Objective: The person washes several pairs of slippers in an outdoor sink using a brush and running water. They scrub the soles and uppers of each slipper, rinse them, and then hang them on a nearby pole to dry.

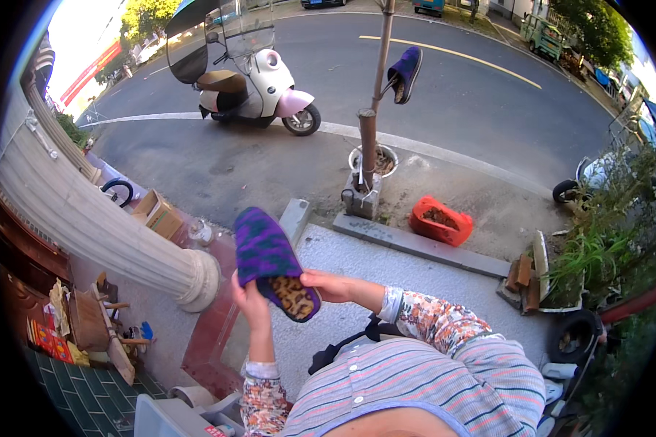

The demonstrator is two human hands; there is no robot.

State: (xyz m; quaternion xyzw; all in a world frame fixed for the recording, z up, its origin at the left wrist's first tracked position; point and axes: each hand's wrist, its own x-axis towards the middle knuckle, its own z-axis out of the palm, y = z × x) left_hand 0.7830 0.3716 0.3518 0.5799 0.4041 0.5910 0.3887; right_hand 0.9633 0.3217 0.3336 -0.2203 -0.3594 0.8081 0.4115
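A purple and dark green slipper (268, 246) with a leopard-print insole is held up in front of me, toe pointing away. My left hand (251, 303) grips its left side near the opening. On the right edge, my right hand (328, 285) pinches the slipper with the thumb on top. A matching slipper (406, 74) hangs on a short stub of the upright pole (381, 65), its sole facing right and its opening low.
A white and pink scooter (273, 90) stands by the road. The pole rises beside a white basin (388, 158). A red bag of soil (441, 221) lies beyond the stone kerb (415, 240). A fluted column (115, 218) and a cardboard box (157, 213) are at left; a tyre (574, 336) is at right.
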